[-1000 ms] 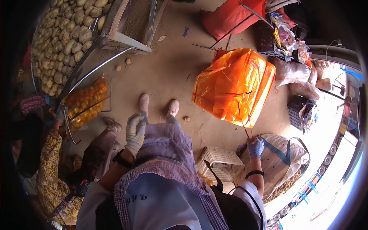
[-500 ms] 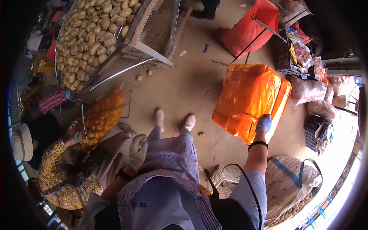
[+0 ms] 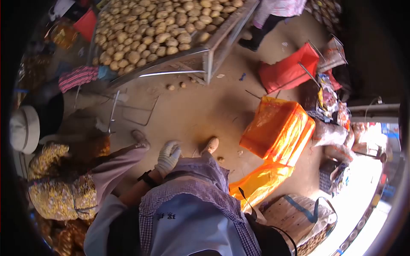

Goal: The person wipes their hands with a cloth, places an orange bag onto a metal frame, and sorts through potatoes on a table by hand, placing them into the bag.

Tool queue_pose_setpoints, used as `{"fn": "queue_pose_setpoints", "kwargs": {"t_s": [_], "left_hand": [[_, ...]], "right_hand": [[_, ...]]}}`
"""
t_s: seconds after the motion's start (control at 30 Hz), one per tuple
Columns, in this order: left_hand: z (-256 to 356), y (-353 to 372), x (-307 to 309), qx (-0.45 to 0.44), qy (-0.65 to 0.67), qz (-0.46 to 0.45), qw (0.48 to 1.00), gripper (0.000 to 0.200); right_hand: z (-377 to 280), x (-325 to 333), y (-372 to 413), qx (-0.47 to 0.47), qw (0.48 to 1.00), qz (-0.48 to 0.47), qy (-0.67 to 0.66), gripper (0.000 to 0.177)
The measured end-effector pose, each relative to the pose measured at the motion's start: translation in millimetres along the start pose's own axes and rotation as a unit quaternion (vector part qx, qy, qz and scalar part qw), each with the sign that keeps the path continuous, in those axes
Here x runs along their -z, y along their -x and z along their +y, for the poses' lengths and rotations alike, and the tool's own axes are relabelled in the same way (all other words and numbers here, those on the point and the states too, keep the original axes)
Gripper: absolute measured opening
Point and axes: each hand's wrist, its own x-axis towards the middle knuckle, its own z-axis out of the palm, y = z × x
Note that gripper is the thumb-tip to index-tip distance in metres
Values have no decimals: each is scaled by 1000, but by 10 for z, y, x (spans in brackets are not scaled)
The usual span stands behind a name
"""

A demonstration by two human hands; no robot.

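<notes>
My left hand point(image 3: 168, 157) wears a striped pale knit glove. It hangs in front of my apron point(image 3: 190, 171), its fingers loosely curled with a gap inside and nothing in them. Out of sight is my right hand, with its arm hidden beside my body. To the right, a stack of orange mesh-plastic bags point(image 3: 273, 128) hangs on a stand. From its lower edge an orange bag point(image 3: 260, 183) stretches down toward my right side, and its near end disappears behind my apron and a black strap.
Potatoes point(image 3: 149, 36) cover a metal-framed table point(image 3: 209, 55). A co-worker in a yellow patterned top point(image 3: 60, 183) is on the left, beside a metal stand point(image 3: 114, 111). At right are a red bag point(image 3: 290, 70), filled sacks point(image 3: 329, 133) and a large woven bag point(image 3: 299, 213).
My right hand has left the orange bag stack and gone out of view; one bag now trails toward me. My view has turned left. The co-worker's potato-filled net bag has left its stand.
</notes>
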Motion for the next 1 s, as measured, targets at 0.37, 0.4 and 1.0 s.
{"fn": "queue_pose_setpoints", "kwargs": {"t_s": [0.37,0.4,1.0], "left_hand": [[-272,772,1479,-30,133,112,984,23],[-408,734,1544,-96,-22,108,989,34],[-1235,2166,2689,17,-177,652,738,15]], "right_hand": [[-2471,827,1379,491,732,-152,447,34],[-2825,896,1597,527,699,-131,466,35],[-5502,-403,5050,648,282,-667,235,22]]}}
